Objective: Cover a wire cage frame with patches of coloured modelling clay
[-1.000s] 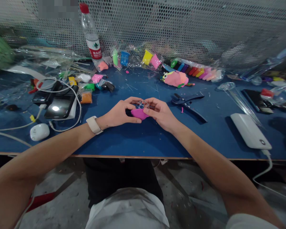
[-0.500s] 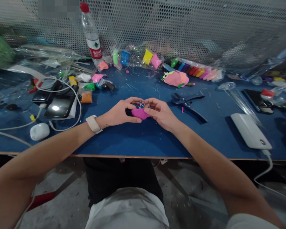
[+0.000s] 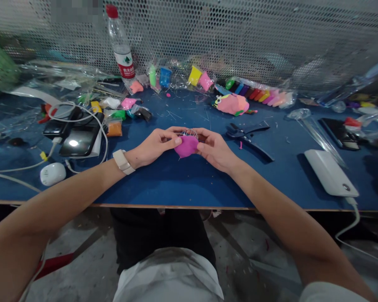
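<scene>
Your left hand [image 3: 153, 147] and right hand [image 3: 216, 149] meet over the blue table [image 3: 182, 184], fingertips facing, w/ a lump of magenta clay [image 3: 185, 147] pinched btwn them. Left thumb and forefinger press on the lump's left edge. Right thumb sits on its right edge, and the other right fingers curl behind it. Both hands are closed on the clay, i.e. neither is free. The lump sits low over the tabletop; can't tell if it touches. A thin wire frame [image 3: 189, 133] shows at the clay's top, btwn your fingertips, but it's too fine to make out its shape. There's a white watch [image 3: 122, 161] on your left wrist.

- **Right of the right hand:** black pliers [image 3: 248, 135] lie flat on the table, near the knuckles but not touching.
- **Further right, well apart:** a white power bank [image 3: 330, 173] w/ a cable at its near end.
- **Beyond both hands, towards the mesh screen [image 3: 271, 37]:** a pink clay figure [image 3: 233, 103]. Just behind it is a row of clay sticks [image 3: 258, 94] in mixed colours.
- **Left of the left hand:** a phone [image 3: 78, 141] w/ a white cable looped round it, and an orange clay packet [image 3: 114, 128] just beside it.
- **Left and nearer you:** a small white rounded case [image 3: 52, 173].
- **Beyond the left hand, at the screen:** a water bottle [image 3: 121, 46] w/ a red cap, upright.
</scene>
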`<state>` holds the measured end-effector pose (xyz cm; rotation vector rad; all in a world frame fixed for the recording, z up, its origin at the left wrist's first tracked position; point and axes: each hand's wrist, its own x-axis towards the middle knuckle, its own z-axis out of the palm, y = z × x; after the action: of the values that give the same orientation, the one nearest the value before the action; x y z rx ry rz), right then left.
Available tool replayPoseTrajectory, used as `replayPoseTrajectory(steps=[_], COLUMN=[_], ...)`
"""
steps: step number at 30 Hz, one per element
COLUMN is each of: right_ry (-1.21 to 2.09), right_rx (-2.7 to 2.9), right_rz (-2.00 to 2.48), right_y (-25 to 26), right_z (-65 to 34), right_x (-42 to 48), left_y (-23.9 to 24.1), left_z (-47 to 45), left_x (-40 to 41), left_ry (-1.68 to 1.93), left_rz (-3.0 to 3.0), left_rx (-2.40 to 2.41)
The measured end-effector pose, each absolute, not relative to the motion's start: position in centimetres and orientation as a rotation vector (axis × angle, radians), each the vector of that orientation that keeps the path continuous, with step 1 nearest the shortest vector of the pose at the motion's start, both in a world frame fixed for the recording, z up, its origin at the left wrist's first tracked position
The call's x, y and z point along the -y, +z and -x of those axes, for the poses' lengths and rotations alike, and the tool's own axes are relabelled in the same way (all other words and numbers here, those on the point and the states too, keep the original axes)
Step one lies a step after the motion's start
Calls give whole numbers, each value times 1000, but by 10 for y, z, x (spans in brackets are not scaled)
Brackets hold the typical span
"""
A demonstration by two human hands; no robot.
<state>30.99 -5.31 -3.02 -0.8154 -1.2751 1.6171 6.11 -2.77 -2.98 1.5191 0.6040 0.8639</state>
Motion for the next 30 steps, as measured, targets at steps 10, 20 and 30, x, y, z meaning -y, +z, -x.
replayPoseTrajectory(steps=[10, 20, 30], right_ry=[1599, 1608, 1587], right_rx=[1249, 1239, 1268], right_rz=[801, 705, 676], right_y=[-31, -37, -34], right_z=[-310, -311, -312], right_x=[52, 50, 52], left_y=[-24, -27, -34], left_z=[-64, -65, -63], left_x=[34, 34, 30], left_ry=[852, 845, 853], left_rz=[-1385, -1296, -1234], left_rx=[-550, -427, -468])
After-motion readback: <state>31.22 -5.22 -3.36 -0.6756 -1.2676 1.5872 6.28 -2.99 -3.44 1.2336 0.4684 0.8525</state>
